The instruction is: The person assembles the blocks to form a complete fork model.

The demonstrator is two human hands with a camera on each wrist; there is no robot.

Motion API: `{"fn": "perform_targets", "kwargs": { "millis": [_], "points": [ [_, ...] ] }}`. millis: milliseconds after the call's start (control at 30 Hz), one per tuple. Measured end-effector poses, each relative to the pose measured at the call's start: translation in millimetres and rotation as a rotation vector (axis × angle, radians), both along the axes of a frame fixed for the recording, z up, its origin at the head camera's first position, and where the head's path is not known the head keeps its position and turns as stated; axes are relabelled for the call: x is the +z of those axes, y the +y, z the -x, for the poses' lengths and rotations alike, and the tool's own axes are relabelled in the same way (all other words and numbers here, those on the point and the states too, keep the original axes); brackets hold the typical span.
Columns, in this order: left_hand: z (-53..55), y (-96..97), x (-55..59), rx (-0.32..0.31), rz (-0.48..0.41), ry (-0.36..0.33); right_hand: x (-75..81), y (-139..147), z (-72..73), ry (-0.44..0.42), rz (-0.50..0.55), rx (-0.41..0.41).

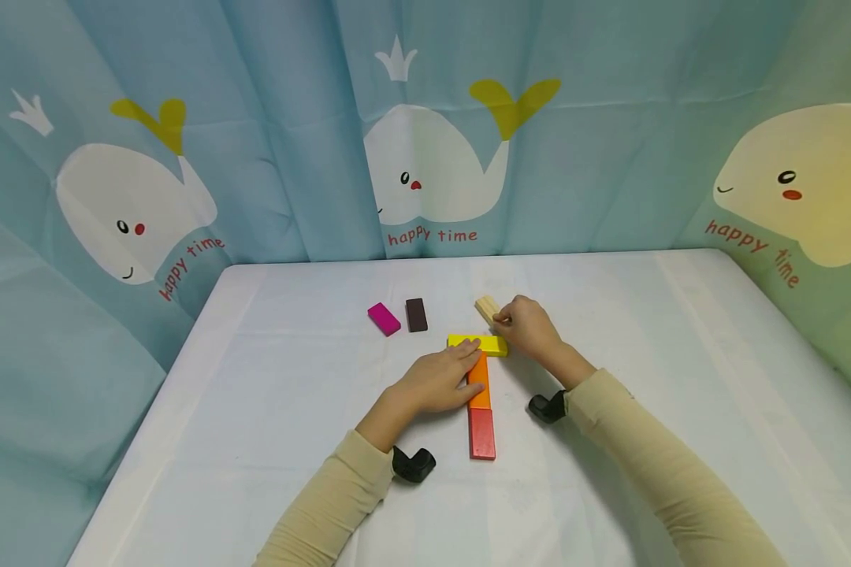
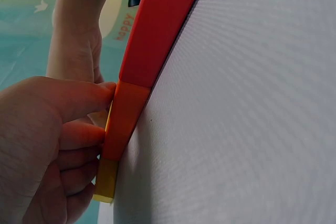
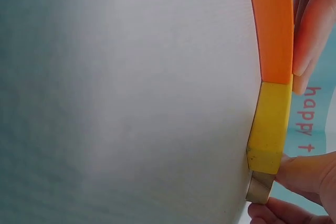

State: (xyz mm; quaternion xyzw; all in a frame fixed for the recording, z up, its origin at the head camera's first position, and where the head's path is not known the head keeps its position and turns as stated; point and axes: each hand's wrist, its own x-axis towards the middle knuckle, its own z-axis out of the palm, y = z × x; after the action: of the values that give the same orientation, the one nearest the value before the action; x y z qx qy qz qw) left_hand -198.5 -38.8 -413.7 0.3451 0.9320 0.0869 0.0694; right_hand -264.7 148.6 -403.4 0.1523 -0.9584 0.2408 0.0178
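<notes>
On the table a red block [image 1: 482, 435], an orange block [image 1: 479, 382] and a yellow block [image 1: 496, 345] lie touching; red and orange run in line, and yellow crosses the far end. Extended fingers of my left hand [image 1: 436, 379] rest on top of the orange and yellow blocks, with the thumb on the orange one. Beyond the yellow block lies a plain wooden block [image 1: 485, 307], angled. My right hand [image 1: 530, 327] pinches its near right end between thumb and fingers. In the right wrist view this wooden block [image 3: 259, 188] shows just past the yellow block [image 3: 269, 124].
A magenta block [image 1: 384, 319] and a dark brown block [image 1: 416, 315] lie apart, farther left on the white tabletop [image 1: 291, 394]. Black wrist devices [image 1: 413, 465] sit at both cuffs. A blue curtain [image 1: 276, 157] with printed whales hangs behind the table.
</notes>
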Motion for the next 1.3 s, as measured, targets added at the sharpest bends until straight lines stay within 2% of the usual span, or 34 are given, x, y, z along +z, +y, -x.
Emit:
{"fn": "perform_targets", "kwargs": {
  "millis": [467,667,833,1000,1167,1300],
  "points": [
    [0.3,0.4,0.3,0.004,-0.001,-0.006,-0.1,-2.0,-1.9,0.028,0.0,0.0],
    [0.6,0.1,0.0,0.008,0.0,-0.01,3.6,-4.4,-2.5,0.004,-0.07,0.003],
    [0.7,0.2,0.5,0.001,-0.004,-0.006,18.4,1.5,1.2,-0.054,-0.131,0.117],
    [0.3,0.4,1.3,-0.004,-0.006,-0.003,32.0,12.8,13.4,-0.07,-0.164,0.263],
    [0.3,-0.7,1.6,-0.005,0.001,-0.006,33.8,17.8,28.6,-0.12,-0.168,0.37],
    [0.2,-0.1,1.7,-0.01,0.0,-0.004,31.3,18.7,35.6,-0.175,-0.181,0.394]
  ]
}}
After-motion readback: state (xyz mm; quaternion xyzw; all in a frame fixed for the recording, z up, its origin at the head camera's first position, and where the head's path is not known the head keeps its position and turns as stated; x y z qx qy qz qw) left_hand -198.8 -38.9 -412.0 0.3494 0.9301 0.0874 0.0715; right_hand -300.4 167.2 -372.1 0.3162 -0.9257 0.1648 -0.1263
